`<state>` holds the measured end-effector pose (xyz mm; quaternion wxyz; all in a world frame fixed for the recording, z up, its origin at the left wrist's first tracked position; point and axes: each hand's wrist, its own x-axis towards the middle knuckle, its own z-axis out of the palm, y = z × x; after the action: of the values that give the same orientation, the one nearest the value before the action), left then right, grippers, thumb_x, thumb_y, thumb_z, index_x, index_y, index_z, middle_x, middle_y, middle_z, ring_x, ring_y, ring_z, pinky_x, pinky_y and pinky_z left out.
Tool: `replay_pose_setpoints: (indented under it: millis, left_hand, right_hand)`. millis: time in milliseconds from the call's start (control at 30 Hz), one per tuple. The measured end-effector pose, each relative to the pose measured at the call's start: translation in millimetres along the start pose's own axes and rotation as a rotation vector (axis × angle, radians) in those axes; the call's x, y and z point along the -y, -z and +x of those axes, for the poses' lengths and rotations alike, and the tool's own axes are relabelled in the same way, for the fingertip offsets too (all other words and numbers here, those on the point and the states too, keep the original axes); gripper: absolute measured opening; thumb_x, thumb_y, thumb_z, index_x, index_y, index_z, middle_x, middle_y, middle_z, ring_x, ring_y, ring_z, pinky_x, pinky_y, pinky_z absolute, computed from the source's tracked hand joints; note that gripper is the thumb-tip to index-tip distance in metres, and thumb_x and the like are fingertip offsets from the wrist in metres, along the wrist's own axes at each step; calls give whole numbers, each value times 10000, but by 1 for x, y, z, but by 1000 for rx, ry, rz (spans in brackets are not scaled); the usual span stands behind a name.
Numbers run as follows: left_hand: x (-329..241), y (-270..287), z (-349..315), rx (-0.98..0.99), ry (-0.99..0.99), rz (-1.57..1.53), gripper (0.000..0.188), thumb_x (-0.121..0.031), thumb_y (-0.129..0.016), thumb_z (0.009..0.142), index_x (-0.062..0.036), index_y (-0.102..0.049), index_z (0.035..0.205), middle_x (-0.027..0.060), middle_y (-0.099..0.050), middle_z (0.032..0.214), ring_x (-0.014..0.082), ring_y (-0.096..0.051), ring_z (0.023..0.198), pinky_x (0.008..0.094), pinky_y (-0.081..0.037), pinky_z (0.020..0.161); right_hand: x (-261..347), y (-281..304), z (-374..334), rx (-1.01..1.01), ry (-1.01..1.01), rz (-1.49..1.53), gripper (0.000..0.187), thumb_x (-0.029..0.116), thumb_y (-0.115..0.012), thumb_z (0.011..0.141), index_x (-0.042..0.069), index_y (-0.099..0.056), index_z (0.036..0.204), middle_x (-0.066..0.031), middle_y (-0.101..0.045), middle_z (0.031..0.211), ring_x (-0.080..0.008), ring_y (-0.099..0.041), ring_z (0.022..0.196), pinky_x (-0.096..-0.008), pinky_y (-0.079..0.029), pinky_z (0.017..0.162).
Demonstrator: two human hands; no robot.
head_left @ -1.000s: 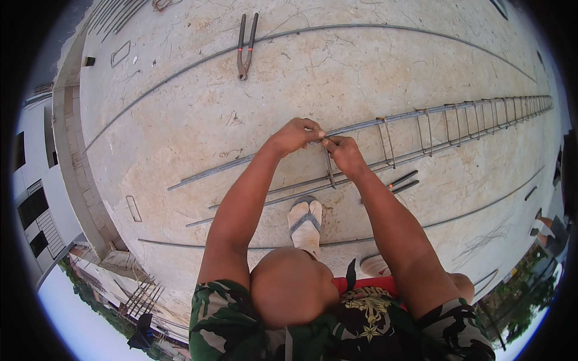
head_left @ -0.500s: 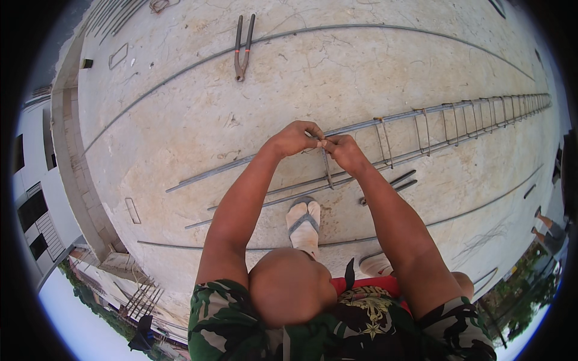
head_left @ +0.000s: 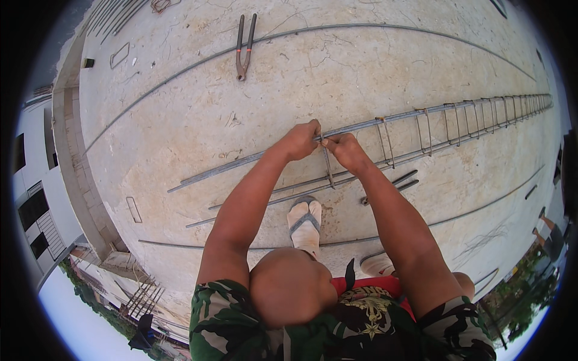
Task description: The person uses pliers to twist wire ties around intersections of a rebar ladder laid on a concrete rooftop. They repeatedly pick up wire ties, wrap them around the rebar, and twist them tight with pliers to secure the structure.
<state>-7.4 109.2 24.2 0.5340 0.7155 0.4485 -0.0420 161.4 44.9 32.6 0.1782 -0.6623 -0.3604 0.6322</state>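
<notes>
A long rebar cage [head_left: 355,127] lies across the concrete, its steel bars joined by rectangular wire stirrups. Both of my hands meet at the far bars, where one stirrup [head_left: 328,162] crosses them. My left hand [head_left: 301,141] is closed at the left of this crossing, fingertips over the far bar. Just to the right, my right hand [head_left: 345,150] makes a pinch close to the stirrup's top. Whatever lies between the fingers is too small to make out. Near my right forearm rests a pair of dark-handled pincers [head_left: 404,180].
Long-handled pincers [head_left: 244,54] lie farther off, beside a single long bar [head_left: 313,28]. Another bar [head_left: 180,244] runs behind my sandalled foot [head_left: 303,222]. Loose stirrups [head_left: 132,210] lie at the left, near a low concrete edge [head_left: 84,162]. A person [head_left: 546,236] is at the far right.
My left hand has shifted slightly down; its fingers have moved from beside the right fingertips to over the far bar. My right hand stays pinched at nearly the same spot.
</notes>
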Motion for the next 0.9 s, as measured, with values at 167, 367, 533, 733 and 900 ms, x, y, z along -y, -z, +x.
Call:
replay_pose_setpoints:
  millis: [167,367,533,733,900]
  left_hand:
    - [5,-9,1,-90,-58,45,237,-52,-603,766,6,-517,979,270,-619,890,427,-604,886,452,-465,727]
    - [1,-16,-2,-153,-21,91,248,-102,-618,781,-1,-523,986,264,-626,870,442,-599,881,481,-466,729]
    - [3,-14,-2,-83,76,149,255,-163,-616,844,-5,-531,1026,233,-654,905,392,-639,868,467,-499,728]
    - [-9,9,1,81,406,-498,413,-126,-636,811,16,-508,1177,144,-667,900,217,-649,851,339,-485,715]
    - [2,-14,-3,-263,329,-664,459,-117,-656,790,52,-496,1186,158,-669,908,202,-650,867,308,-490,728]
  right_hand:
    - [-1,-1,1,-9,34,-48,311,226,-620,884,-68,-671,795,-35,-493,591,-128,-392,588,-337,-374,574]
    - [-7,-8,3,-85,120,-61,361,271,-611,865,-77,-659,785,-227,-572,631,-284,-535,600,-394,-442,646]
    - [3,-18,1,-164,86,-233,377,312,-604,863,-52,-667,782,-271,-615,721,-402,-617,727,-433,-469,688]
    - [1,-19,2,-191,69,-319,368,308,-587,871,-37,-671,774,-272,-628,757,-423,-626,784,-462,-483,711]
    - [2,-21,2,-199,78,-406,353,300,-570,883,-25,-673,791,-269,-640,802,-430,-627,813,-479,-490,737]
